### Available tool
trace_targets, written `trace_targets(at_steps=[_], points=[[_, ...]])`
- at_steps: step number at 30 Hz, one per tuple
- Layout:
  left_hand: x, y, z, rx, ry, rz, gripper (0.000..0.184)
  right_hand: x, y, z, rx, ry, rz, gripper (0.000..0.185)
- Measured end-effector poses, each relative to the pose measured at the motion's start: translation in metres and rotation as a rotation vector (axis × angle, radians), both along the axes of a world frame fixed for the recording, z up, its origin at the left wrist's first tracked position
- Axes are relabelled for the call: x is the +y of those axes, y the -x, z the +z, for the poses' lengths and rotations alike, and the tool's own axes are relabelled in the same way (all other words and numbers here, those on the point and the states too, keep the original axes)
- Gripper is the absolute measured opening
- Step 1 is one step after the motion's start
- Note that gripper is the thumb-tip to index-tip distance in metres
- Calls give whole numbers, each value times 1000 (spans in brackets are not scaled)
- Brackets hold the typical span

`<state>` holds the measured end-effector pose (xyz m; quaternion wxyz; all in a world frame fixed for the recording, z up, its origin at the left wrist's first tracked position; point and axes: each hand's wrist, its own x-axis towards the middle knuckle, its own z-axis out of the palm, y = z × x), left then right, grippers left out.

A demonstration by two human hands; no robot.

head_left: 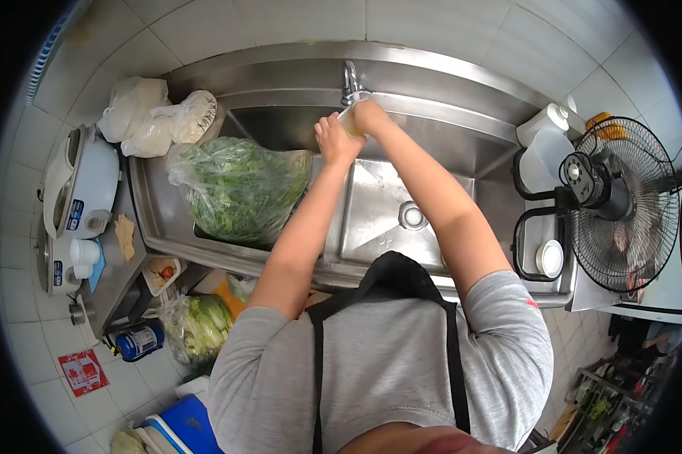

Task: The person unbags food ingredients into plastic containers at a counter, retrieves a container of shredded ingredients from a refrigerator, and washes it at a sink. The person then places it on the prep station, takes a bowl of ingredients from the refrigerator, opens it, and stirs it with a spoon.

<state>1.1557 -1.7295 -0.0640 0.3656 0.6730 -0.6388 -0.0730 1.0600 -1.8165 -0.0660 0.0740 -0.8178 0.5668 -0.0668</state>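
Both hands meet just below the faucet (349, 82), over the back of the sink (386, 185). Between them is a pale yellowish object (348, 119), mostly covered by the fingers, so its kind cannot be told. My left hand (336, 139) is closed around its left and lower side. On the other side, my right hand (369, 118) grips it with bent fingers, close to the spout. Left of my left forearm, a clear plastic bag of leafy greens (235, 189) rests over the left basin. A round drain (412, 216) shows in the sink floor.
White plastic bags (163, 117) sit at the counter's back left corner. To the right stand a black fan (621, 204), a whitish bucket (545, 160) and a small white bowl (549, 258). Below left are bagged vegetables (197, 325) and a blue cylinder (138, 342).
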Motion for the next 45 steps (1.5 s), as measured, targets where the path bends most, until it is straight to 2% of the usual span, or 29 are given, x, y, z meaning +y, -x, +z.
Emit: trace_targets(at_steps=[2, 4, 6, 7, 8, 9, 11, 12, 13, 15, 16, 18, 19, 20, 22, 23, 27, 29, 30, 32, 33, 34, 36, 38, 40, 44, 45], points=[[-1, 1, 0, -41, 31, -8, 71, 2, -5, -23, -3, 14, -80, 24], [-2, 2, -1, -82, 56, -26, 69, 9, -7, -29, -17, 99, -44, 26], [0, 1, -4, -234, 29, -56, 71, 14, -9, -35, -139, -92, -76, 30], [2, 2, -2, -302, 47, -88, 61, 10, -9, -50, -141, -99, -95, 30], [3, 2, 1, -303, 39, -110, 61, 9, -8, -67, -246, -123, -111, 32], [5, 2, 3, -434, 9, -187, 56, 12, -6, -83, -352, -149, -130, 34], [11, 11, 19, -633, -104, -318, 42, 28, 3, -83, -452, -170, -127, 34], [12, 17, 25, -632, -109, -338, 42, 38, 6, -81, -553, -183, -101, 35], [12, 21, 28, -786, -110, -383, 40, 48, 6, -80, -554, -189, -122, 35], [12, 34, 32, -1061, -100, -441, 37, 65, 6, -80, -1180, -259, -322, 36], [11, 41, 32, -1065, -97, -463, 37, 70, 8, -82, -1265, -241, -387, 35], [10, 54, 31, -1311, -5, -526, 26, 79, 7, -86, -1269, -185, -477, 35], [16, 65, 42, -1446, -100, -555, 28, 82, 6, -89, -1268, -163, -516, 34], [21, 74, 44, -1451, -100, -573, 28, 84, 5, -90, -1264, -146, -540, 34], [27, 90, 45, -1772, -108, -590, 35, 87, 5, -91, -1260, -123, -586, 33], [31, 96, 46, -1845, -136, -625, 38, 87, 5, -90, -1259, -114, -605, 33], [27, 88, 35, -1862, 35, -693, 34, 82, 5, -90, -1216, -107, -651, 31], [6, 66, 20, -1427, 137, -643, 43, 69, 7, -90, -1164, -116, -661, 31], [9, 57, 20, -1434, 143, -631, 43, 60, 7, -87, -1128, -114, -668, 30], [15, 18, 29, -634, 92, -355, 56, 40, -4, -57, -1106, -107, -635, 30], [4, 6, 11, -550, 96, -263, 66, 41, -1, -32, -737, -174, -384, 27], [3, -3, 8, -439, 117, -220, 67, 33, -5, -24, -361, -222, -135, 25], [-5, -14, 1, -318, 147, -125, 73, 10, -18, -26, -306, -153, -31, 24], [-7, -20, -2, -176, 120, -85, 77, -5, -13, -21, -139, -31, 90, 28], [-11, -23, -9, -103, 177, -110, 77, -14, -11, -6, -178, -190, -133, 27], [-18, -22, -19, 7, 166, -84, 78, -13, -4, -2, -102, -54, -57, 22], [-19, -23, -18, 24, 123, -104, 79, -16, 2, 2, -173, -37, -41, 21]])
